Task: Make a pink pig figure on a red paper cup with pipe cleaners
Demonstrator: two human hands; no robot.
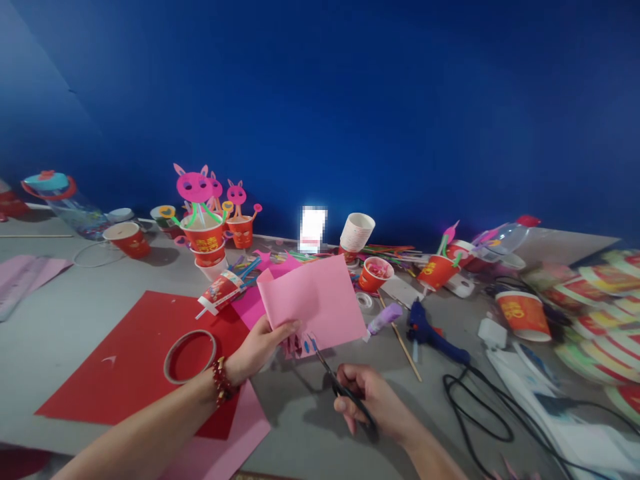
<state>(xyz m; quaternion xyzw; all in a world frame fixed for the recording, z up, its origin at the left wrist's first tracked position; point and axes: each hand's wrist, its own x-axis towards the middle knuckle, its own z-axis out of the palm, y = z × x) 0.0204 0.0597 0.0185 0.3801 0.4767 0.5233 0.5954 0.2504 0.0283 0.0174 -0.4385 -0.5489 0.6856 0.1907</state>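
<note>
My left hand pinches the lower left of a sheet of pink paper, thumb on top. The sheet's left side curls over, and small drawn or cut shapes show along its lower edge. In my right hand is a pair of scissors, fingers in the handles. Their blades point up and left, with the tips at the paper's lower edge beside my left fingers. Whether the blades touch the paper I cannot tell.
Red card lies at left with a tape roll on it. A glue gun and cables are at right. Behind stand paper cups with pink animal faces, a cup of scraps and stacked white cups.
</note>
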